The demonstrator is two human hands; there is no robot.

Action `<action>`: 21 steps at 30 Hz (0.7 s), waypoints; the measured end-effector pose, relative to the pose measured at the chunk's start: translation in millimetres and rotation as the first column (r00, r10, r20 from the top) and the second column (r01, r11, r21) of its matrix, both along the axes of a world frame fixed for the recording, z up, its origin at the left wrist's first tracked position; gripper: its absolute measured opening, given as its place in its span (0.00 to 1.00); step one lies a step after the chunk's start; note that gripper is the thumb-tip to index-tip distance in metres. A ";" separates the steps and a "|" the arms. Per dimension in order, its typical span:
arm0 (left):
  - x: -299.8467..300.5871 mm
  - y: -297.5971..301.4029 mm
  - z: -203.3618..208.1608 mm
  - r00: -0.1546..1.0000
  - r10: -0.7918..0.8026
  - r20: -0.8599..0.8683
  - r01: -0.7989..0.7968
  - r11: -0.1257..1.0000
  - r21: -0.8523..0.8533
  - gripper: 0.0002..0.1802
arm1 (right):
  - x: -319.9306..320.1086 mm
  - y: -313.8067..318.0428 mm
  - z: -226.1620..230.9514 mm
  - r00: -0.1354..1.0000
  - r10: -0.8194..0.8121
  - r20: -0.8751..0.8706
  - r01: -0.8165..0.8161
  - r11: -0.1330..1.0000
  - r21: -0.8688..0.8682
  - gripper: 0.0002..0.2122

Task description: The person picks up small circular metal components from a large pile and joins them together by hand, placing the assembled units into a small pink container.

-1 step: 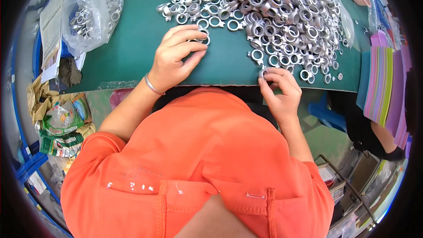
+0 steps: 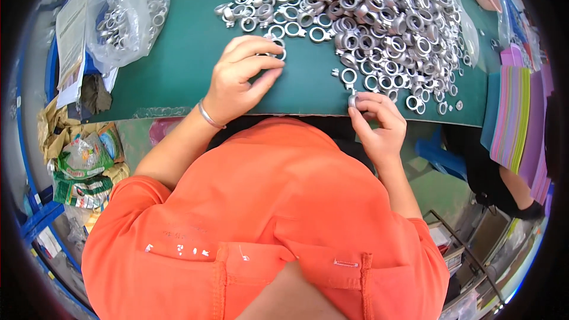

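While the left hand (image 2: pixel 240 80) presses fingertips on a silver metal ring fitting (image 2: pixel 277 53) lying on the green table mat (image 2: pixel 178 65), the right hand (image 2: pixel 376 121) pinches another at the mat's near edge, best kept clear of the heaped silver rings (image 2: pixel 379 12).

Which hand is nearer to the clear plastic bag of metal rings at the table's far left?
Left. The left hand rests on the green mat to the right of the bag; the right hand sits at the near table edge, much farther right.
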State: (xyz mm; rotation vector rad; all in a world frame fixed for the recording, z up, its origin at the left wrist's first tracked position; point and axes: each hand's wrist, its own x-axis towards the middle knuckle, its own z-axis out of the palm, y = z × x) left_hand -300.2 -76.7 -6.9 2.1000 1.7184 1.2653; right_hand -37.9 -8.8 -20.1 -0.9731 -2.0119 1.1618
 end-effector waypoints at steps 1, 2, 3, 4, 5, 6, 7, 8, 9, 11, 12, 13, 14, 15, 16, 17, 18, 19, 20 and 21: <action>2.6 -0.2 1.9 0.998 -0.013 0.053 0.014 1.000 -0.024 0.08 | -3.7 -2.9 0.2 0.988 -0.011 -0.152 -0.015 0.985 -0.172 0.09; 7.5 0.9 1.5 0.989 -0.055 0.140 0.058 0.998 -0.020 0.07 | -9.7 -4.8 -0.6 0.954 -0.041 -0.298 -0.063 0.941 -0.331 0.08; 13.6 -0.1 -0.7 0.965 -0.085 0.249 0.101 0.994 -0.051 0.05 | -16.0 -7.1 -1.0 0.899 -0.094 -0.428 -0.135 0.870 -0.474 0.07; 18.1 -0.1 2.6 0.937 -0.109 0.332 0.151 0.983 -0.104 0.05 | -23.3 -7.9 1.8 0.870 -0.089 -0.484 -0.198 0.838 -0.509 0.09; 21.2 -0.4 5.9 0.902 -0.126 0.414 0.204 0.967 -0.150 0.04 | -30.6 -9.3 3.6 0.842 -0.086 -0.533 -0.236 0.829 -0.507 0.10; 22.1 -0.9 6.9 0.873 -0.133 0.470 0.243 0.953 -0.181 0.04 | -37.8 -11.0 5.2 0.811 -0.085 -0.579 -0.274 0.819 -0.504 0.11; 23.5 -1.8 7.5 0.839 -0.136 0.526 0.283 0.936 -0.208 0.04 | -43.3 -12.0 5.4 0.778 -0.085 -0.622 -0.312 0.808 -0.500 0.13; 24.0 -2.2 9.0 0.818 -0.143 0.558 0.289 0.940 -0.183 0.05 | -48.7 -12.3 2.6 0.779 -0.055 -0.625 -0.320 0.823 -0.470 0.17; 23.3 -4.0 10.8 0.807 -0.118 0.579 0.282 0.938 -0.201 0.05 | -54.5 -12.6 2.1 0.777 -0.003 -0.630 -0.319 0.860 -0.398 0.18; 23.5 -5.9 11.7 0.770 -0.078 0.633 0.285 0.930 -0.233 0.05 | -61.5 -13.0 1.9 0.784 0.088 -0.615 -0.299 0.921 -0.250 0.19; 22.1 -6.3 11.2 0.771 -0.061 0.633 0.270 0.933 -0.239 0.06 | -64.8 -11.6 1.5 0.800 0.114 -0.589 -0.277 0.941 -0.194 0.22; 21.2 -7.8 10.4 0.776 -0.053 0.628 0.262 0.934 -0.244 0.06 | -66.6 -10.4 0.7 0.803 0.159 -0.575 -0.272 0.956 -0.115 0.22; 19.1 -8.6 9.8 0.781 -0.046 0.623 0.255 0.934 -0.250 0.06 | -68.8 -8.2 0.2 0.806 0.201 -0.557 -0.265 0.964 -0.035 0.23; 17.4 -9.9 9.4 0.786 -0.041 0.617 0.249 0.934 -0.255 0.06 | -70.1 -7.5 -0.4 0.810 0.241 -0.535 -0.258 0.965 0.045 0.23; 15.6 -11.1 9.7 0.776 -0.027 0.630 0.257 0.925 -0.278 0.05 | -71.1 -7.3 -1.2 0.822 0.233 -0.520 -0.233 0.970 0.066 0.25; 16.2 -12.0 9.1 0.720 0.019 0.694 0.272 0.912 -0.306 0.05 | -71.8 -7.1 -0.5 0.813 0.238 -0.531 -0.237 0.969 0.070 0.26; 17.8 -13.3 8.4 0.657 0.066 0.751 0.289 0.898 -0.332 0.05 | -72.4 -6.7 1.5 0.805 0.242 -0.541 -0.241 0.968 0.074 0.26; 18.7 -14.2 7.7 0.590 0.115 0.799 0.309 0.882 -0.355 0.05 | -72.8 -6.2 3.9 0.797 0.247 -0.551 -0.246 0.966 0.078 0.26; 18.6 -14.8 5.8 0.575 0.107 0.811 0.330 0.877 -0.350 0.05 | -73.0 -6.9 6.3 0.818 0.217 -0.533 -0.223 0.973 0.054 0.28; 18.5 -15.6 3.3 0.559 0.100 0.823 0.351 0.871 -0.344 0.05 | -71.9 -7.2 6.1 0.824 0.213 -0.525 -0.222 0.974 0.047 0.28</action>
